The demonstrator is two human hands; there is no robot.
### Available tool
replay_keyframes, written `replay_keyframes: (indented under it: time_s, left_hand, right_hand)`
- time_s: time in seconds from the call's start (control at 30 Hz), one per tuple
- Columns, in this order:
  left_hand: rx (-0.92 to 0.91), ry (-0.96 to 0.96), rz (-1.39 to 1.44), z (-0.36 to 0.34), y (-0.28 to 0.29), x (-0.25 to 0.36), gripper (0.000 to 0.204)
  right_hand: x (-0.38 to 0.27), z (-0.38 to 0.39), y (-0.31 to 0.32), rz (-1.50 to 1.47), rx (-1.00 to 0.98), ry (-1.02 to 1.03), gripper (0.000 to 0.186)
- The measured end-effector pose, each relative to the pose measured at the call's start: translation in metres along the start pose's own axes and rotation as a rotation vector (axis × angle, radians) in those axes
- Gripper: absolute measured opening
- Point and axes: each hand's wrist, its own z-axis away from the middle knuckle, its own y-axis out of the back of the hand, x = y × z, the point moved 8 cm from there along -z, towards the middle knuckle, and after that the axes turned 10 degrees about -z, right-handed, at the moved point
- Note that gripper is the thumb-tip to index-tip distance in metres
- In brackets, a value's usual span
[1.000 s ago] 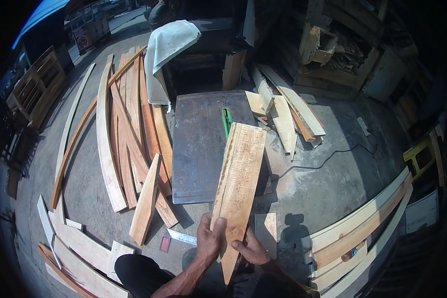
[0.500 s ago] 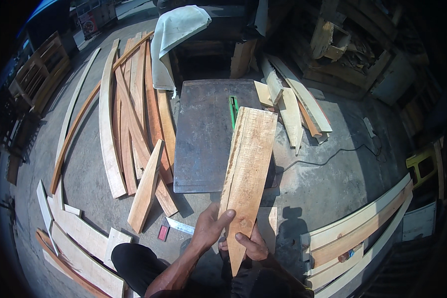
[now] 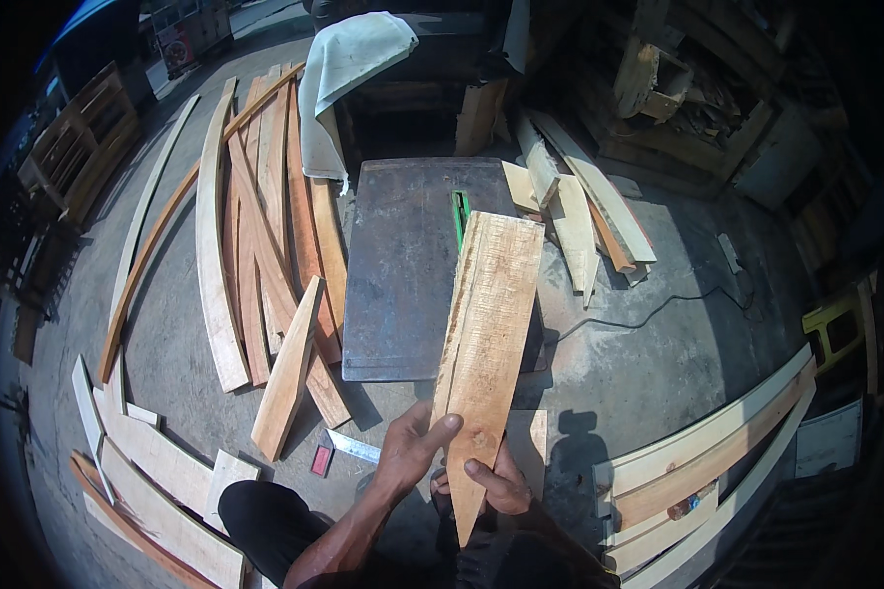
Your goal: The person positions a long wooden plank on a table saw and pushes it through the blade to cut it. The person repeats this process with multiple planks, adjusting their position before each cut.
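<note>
A light-brown wooden board (image 3: pixel 493 324) with one pointed end is held up between my two hands, its tip toward me and its broad end over the table saw's dark metal top (image 3: pixel 393 265). My left hand (image 3: pixel 417 444) grips the left edge, thumb lying on the face. Lower down, my right hand (image 3: pixel 502 481) closes round the right edge near the taper, thumb on the face too. The fingers behind the board are mostly hidden. Past the board's far end, a green-edged slot (image 3: pixel 461 218) shows in the metal top.
Long planks (image 3: pixel 265 216) lie piled on the concrete at left, with a tapered wood piece (image 3: pixel 288 378) at their near end. Beside it is a try square (image 3: pixel 354 447) with a red handle. More boards (image 3: pixel 697 481) lie at right. A black cable (image 3: pixel 648 319) crosses the floor.
The board has shifted very slightly to the left in my hands. My grip on it looks the same.
</note>
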Motion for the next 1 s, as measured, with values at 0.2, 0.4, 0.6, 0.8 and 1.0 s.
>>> replay_keyframes:
  time_s: [0.2, 0.4, 0.6, 0.8, 1.0]
  left_hand:
    - [-0.049, -0.152, -0.176, -0.005, -0.013, 0.027, 0.063]
    - [-0.122, -0.172, -0.397, -0.015, -0.013, 0.045, 0.051]
    - [0.194, -0.418, -0.797, -0.032, 0.012, 0.066, 0.05]
    - [0.019, -0.488, -1.131, -0.045, -0.022, 0.034, 0.079]
    - [-0.009, -0.465, -1.17, -0.05, -0.027, 0.028, 0.08]
  right_hand:
    - [-0.049, -0.011, 0.023, 0.202, 0.124, 0.211, 0.08]
    - [-0.108, 0.016, 0.039, 0.405, 0.206, 0.351, 0.092]
    - [-0.046, 0.069, 0.05, 0.302, 0.32, 0.035, 0.078]
    - [-0.024, 0.06, 0.061, 0.425, 0.378, 0.189, 0.073]
    - [-0.03, 0.06, 0.056, 0.345, 0.399, 0.154, 0.072]
